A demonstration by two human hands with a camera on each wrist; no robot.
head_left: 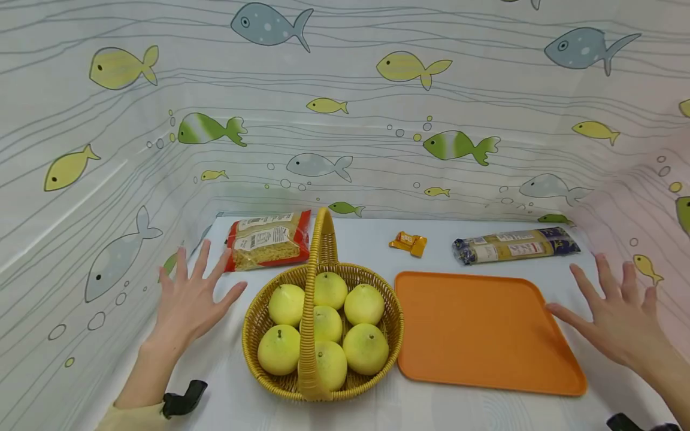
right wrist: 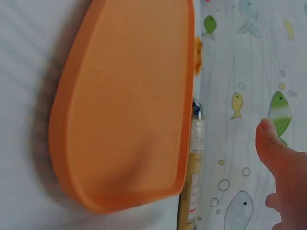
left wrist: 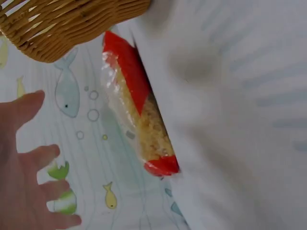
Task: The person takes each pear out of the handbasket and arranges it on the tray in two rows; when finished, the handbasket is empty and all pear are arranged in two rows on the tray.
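While nothing is being gripped, left of the basket [head_left: 252, 335] the left hand [head_left: 188, 304] is being held, fingers spread; inside, pears [head_left: 365, 349] are being contained, presumably against rolling; rightward, the tray [head_left: 474, 329] is being flanked by the spread right hand [head_left: 624, 318].

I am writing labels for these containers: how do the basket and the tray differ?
The basket is woven and golden brown, while the tray is smooth and orange. The basket has a tall arched handle; the tray has none. The basket holds pale yellow-green fruits, but the tray carries nothing. Both rest on the white table.
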